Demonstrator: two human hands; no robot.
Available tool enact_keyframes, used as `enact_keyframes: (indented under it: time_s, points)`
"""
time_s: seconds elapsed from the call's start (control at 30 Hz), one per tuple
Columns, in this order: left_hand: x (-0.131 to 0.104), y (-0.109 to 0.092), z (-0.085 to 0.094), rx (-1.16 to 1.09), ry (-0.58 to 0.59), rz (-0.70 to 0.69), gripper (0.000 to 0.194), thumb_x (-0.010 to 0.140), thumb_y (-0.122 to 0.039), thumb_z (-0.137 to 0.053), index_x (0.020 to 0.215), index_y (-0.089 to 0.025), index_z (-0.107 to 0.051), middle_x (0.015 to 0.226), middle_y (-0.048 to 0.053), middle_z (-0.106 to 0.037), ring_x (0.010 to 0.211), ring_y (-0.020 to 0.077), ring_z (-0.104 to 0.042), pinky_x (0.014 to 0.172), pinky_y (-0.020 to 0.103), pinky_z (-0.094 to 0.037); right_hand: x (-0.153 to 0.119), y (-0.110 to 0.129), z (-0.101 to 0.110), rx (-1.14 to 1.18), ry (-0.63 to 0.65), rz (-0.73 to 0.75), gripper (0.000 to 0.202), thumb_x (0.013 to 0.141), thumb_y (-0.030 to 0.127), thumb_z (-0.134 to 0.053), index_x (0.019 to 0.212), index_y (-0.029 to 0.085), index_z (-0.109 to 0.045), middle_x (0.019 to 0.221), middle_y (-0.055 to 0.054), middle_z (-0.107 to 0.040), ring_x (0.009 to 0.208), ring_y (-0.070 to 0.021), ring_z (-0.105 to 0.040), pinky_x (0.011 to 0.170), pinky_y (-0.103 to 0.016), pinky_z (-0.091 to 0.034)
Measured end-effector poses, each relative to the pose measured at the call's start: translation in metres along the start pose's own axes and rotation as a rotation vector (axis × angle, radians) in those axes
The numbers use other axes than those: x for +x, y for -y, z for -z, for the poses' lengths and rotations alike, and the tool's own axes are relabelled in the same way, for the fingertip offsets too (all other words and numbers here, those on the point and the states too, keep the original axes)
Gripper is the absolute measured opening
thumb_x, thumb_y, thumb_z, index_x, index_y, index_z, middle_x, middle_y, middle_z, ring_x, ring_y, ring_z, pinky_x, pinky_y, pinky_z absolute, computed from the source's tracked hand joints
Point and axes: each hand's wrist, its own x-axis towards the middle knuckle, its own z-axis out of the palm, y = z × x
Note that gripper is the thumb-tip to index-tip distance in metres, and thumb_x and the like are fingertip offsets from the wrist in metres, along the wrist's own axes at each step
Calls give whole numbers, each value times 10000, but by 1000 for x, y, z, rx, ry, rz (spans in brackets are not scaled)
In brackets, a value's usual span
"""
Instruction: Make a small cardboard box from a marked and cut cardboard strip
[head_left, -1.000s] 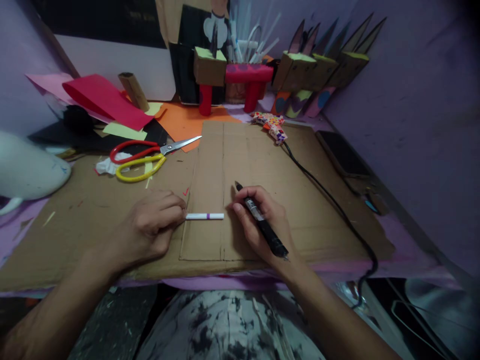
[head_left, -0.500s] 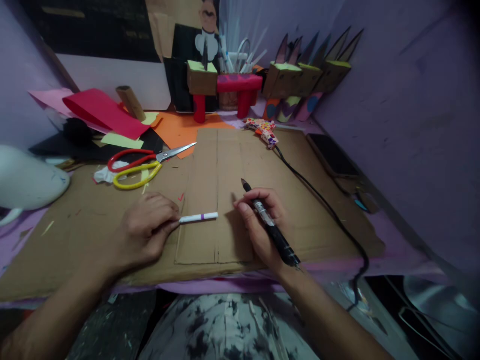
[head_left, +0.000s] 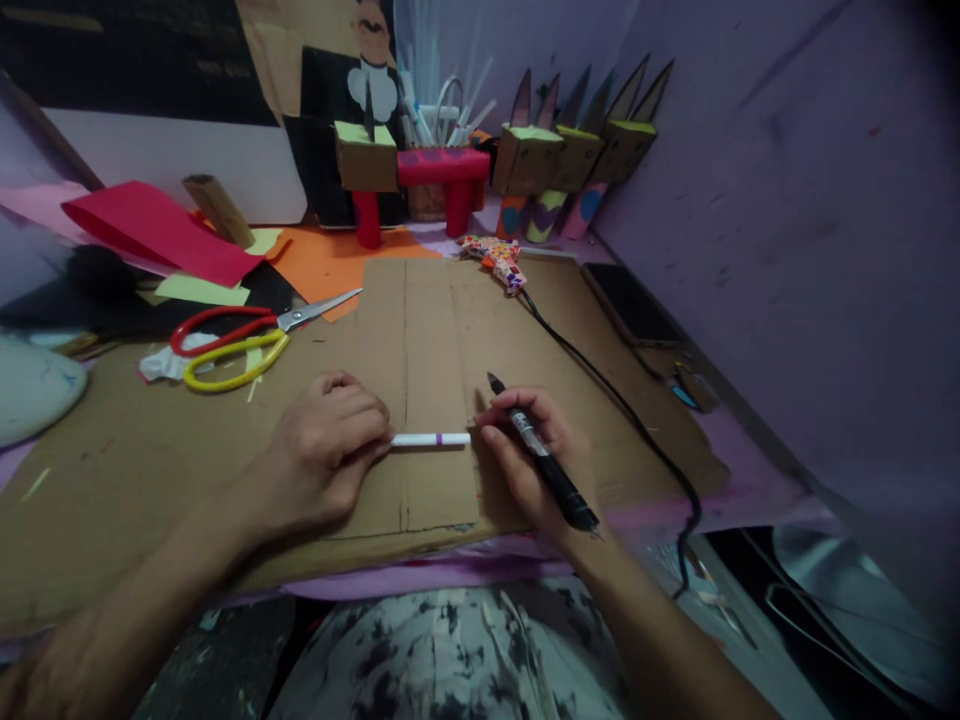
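Note:
My left hand pinches the left end of a thin white stick with a purple band. The stick lies crosswise over a cardboard piece marked with dark lines, its free end near the piece's right edge. A black pen rests in my right hand, held between thumb and fingers with the tip pointing up and away from me. My right fingertips are just right of the stick's free end. Scissors with one red and one yellow handle lie half open beyond my left hand.
A glue gun covered in floral print lies at the back, its black cord running down the right side. Further right is a phone. Box-headed cardboard figures line the back. Coloured paper and a white rounded container are on the left.
My left hand has moved the white stick to the right across the cardboard, past the drawn line. The pen stays in my right hand. The camera view has turned slightly right.

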Motion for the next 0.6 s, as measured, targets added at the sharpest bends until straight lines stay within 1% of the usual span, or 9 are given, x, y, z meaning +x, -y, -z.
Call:
enact_keyframes:
  time_s: [0.17, 0.33, 0.47, 0.6]
  points:
    - [0, 2, -5, 0, 18, 7, 149, 794, -64, -475, 737, -161, -573, 707, 22, -598, 703, 152, -535, 805, 393, -378, 1, 3, 1, -75, 64, 8, 223, 729, 120, -582, 907, 240, -518, 755, 24, -666, 695, -140, -639, 668, -254, -493]
    - [1, 2, -7, 11, 29, -9, 168, 766, -38, -476, 739, -157, -592, 716, 27, -596, 705, 152, -531, 808, 391, -378, 1, 6, 2, -109, 70, 22, 215, 725, 132, -593, 899, 238, -524, 741, 32, -662, 675, -127, -637, 653, -232, -485]
    - [2, 1, -7, 38, 28, -20, 184, 752, -23, -473, 736, -152, -604, 722, 34, -593, 708, 153, -527, 816, 393, -376, 1, 7, 1, -130, 73, 9, 171, 739, 161, -593, 879, 236, -530, 722, 34, -658, 654, -126, -631, 640, -231, -480]
    - [1, 0, -7, 52, 36, -20, 188, 752, -28, -468, 737, -151, -610, 723, 34, -588, 708, 154, -527, 821, 393, -377, 1, 7, 1, -145, 89, 16, 180, 737, 179, -606, 888, 238, -528, 730, 30, -655, 653, -135, -628, 636, -241, -479]
